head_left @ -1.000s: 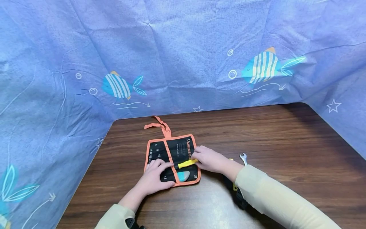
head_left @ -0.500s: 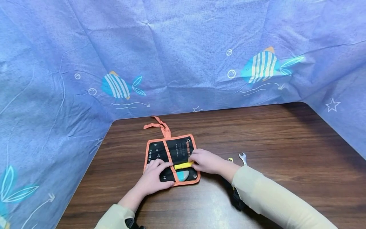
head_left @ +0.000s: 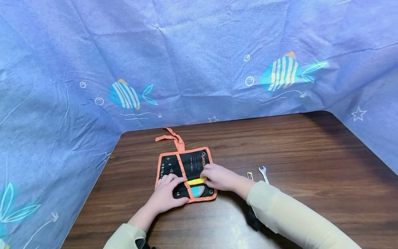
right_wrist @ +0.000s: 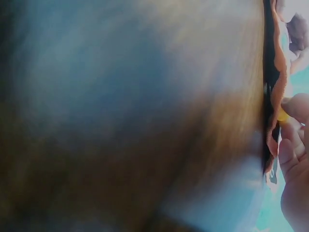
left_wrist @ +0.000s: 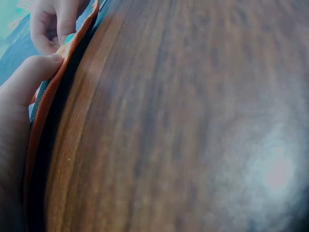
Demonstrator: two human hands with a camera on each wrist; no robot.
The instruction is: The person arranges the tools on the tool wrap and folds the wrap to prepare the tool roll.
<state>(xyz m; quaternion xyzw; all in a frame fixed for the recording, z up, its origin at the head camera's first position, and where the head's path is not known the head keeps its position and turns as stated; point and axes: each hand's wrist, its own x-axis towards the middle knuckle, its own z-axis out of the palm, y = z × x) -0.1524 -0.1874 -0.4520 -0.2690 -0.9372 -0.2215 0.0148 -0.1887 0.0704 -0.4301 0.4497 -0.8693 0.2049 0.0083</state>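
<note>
A black tool pouch with orange edging lies unfolded on the table. My left hand rests on its lower left part, thumb and fingers spread, fingertips by the orange pocket seam. In the left wrist view, the left thumb touches the orange edge. My right hand pinches the end of a yellow-handled tool, which lies across the pouch with its far end at the pocket seam; the rest is hidden. Below it, a rounded teal-and-grey tool end sticks out of a pocket.
An open-end wrench and a small yellow-and-black labelled item lie right of the pouch, partly behind the right sleeve. Orange tie straps extend behind the pouch. A blue fish-print curtain surrounds the wooden table.
My right hand has moved left, pushing the yellow-handled tool leftward; its black front part has gone out of sight at the pocket seam. The left hand stays in place.
</note>
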